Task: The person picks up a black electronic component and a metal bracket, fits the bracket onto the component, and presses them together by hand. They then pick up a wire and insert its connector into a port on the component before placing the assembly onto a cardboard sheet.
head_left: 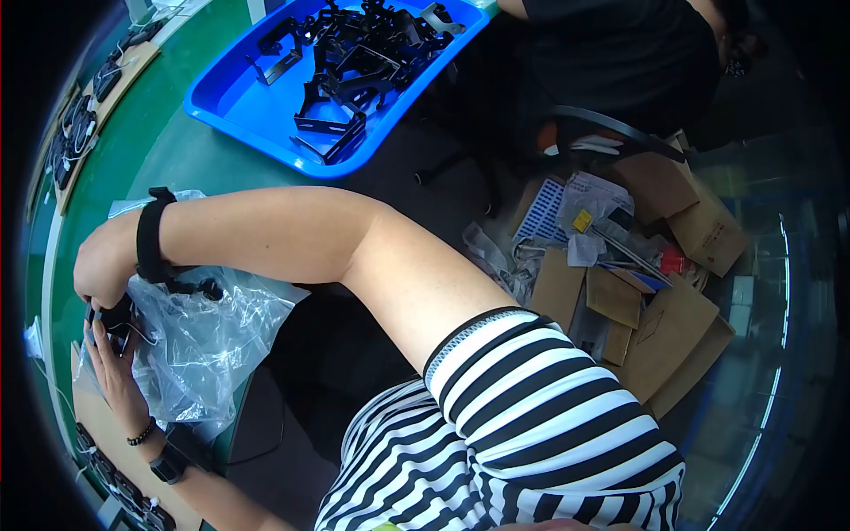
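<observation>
At the far left of the view my two hands meet around a small black part [118,326], largely hidden by them; its exact kind I cannot make out. My left hand [115,376] lies along its near side, fingers together and pressed against it. From the far side my right hand [106,258] reaches down, curled over the part, its fingertips mostly hidden. A thin light wire shows beside the part. Beneath and next to the hands spreads a crumpled clear plastic bag [208,341]. A black strap [152,237] circles my right wrist.
A blue tray [239,146] of black metal brackets [354,71] stands on the green table at the far side. Boards with black cabled devices [75,142] line the left edge. Opened cardboard boxes [668,332] and wrapping lie at right, near a seated person [620,62].
</observation>
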The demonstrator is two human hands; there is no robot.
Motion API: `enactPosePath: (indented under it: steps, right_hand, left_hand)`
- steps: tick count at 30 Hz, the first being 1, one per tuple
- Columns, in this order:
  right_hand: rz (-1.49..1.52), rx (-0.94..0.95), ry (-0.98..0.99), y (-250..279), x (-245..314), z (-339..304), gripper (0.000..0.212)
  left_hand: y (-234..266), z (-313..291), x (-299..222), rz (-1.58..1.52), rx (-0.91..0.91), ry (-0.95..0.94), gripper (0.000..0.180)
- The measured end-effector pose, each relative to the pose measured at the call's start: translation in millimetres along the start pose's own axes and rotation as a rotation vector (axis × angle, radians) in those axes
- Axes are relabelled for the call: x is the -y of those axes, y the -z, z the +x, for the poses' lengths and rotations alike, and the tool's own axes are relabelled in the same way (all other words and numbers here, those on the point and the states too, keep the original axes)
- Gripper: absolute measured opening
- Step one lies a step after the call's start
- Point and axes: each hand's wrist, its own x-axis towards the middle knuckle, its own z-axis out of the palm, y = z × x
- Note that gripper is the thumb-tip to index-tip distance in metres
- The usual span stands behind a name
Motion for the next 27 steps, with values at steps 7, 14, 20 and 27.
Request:
enactPosePath:
  steps: [7,14,20,27]
  right_hand:
    - [-0.049,-0.141,-0.107,17,21,-21,0.032]
    - [-0.157,-0.197,-0.136,7,21,-28,0.03]
    - [0.055,-0.168,-0.009,29,21,-39,0.028]
    - [0.042,-0.134,-0.104,38,41,-40,0.032]
  left_hand:
    - [5,0,-3,0.2,-0.025,-0.012,0.048]
    - [-20,6,-20,-0.007,-0.039,0.077,0.044]
    - [-16,1,-22,0.129,-0.059,0.002,0.043]
    - [-44,1,-68,-0.194,-0.109,0.134,0.042]
